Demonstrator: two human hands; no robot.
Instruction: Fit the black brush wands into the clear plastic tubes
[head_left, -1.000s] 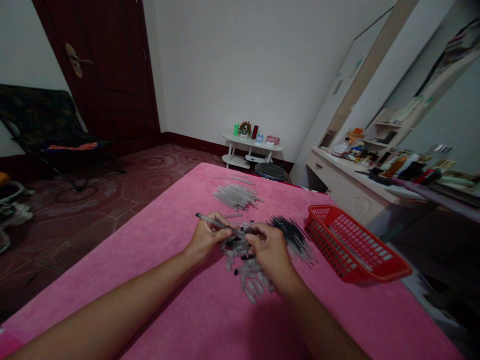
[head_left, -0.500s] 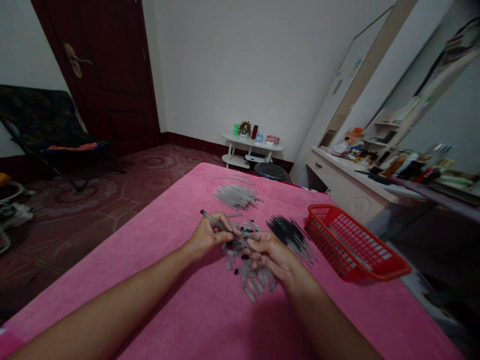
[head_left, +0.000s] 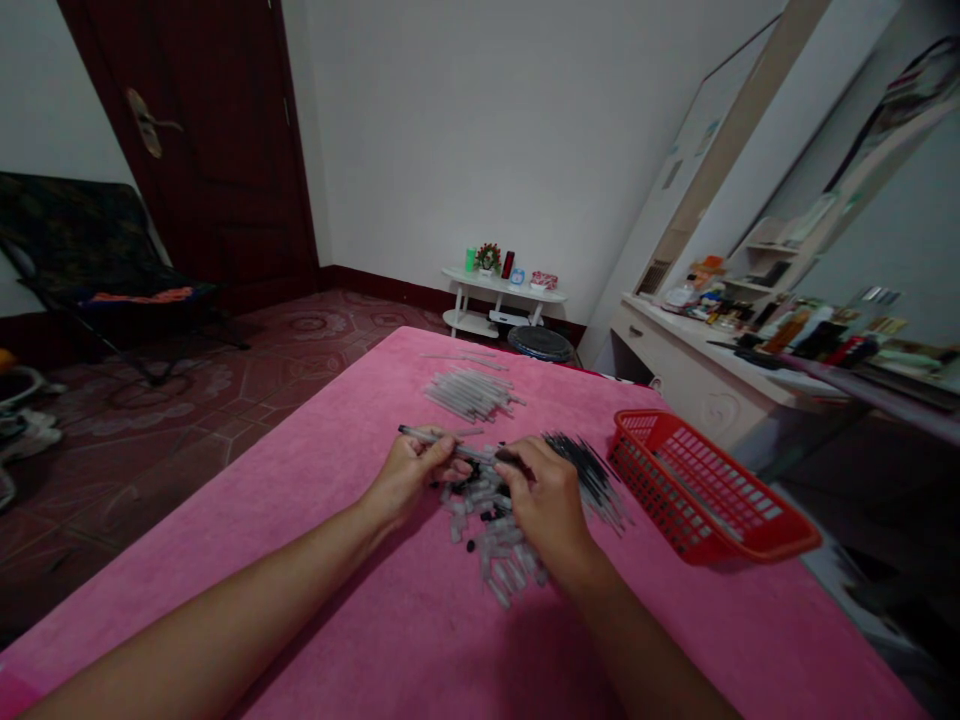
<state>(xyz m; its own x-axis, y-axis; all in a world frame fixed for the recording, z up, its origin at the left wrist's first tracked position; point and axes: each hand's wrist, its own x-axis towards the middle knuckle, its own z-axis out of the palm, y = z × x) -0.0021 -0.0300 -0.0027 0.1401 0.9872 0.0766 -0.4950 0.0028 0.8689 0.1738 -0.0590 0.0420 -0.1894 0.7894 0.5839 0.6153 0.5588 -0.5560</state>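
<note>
Over the pink-covered table, my left hand (head_left: 420, 472) is closed around a slim grey translucent pen (head_left: 471, 453), whose black end points to the left. My right hand (head_left: 546, 495) pinches at the pen's other end, where a small dark piece shows between the fingers; its exact kind is hard to make out. Below both hands lies a loose heap of clear pen caps (head_left: 506, 560) mixed with small black plugs (head_left: 471, 546). A bundle of black-and-clear refills (head_left: 589, 470) lies just beyond my right hand, partly covered by it. Farther off is a pile of grey pen barrels (head_left: 472, 393).
A red plastic basket (head_left: 712, 490) stands on the right of the pink tablecloth (head_left: 337, 600). Past the far edge are a black round stool (head_left: 540, 343) and a small white shelf (head_left: 499, 282). A cluttered dresser (head_left: 697, 350) is at right, a folding chair (head_left: 112, 260) at left.
My right hand has turned over, back upward, and shifted slightly up at the pen's right end. The pen has tilted closer to level in my left hand.
</note>
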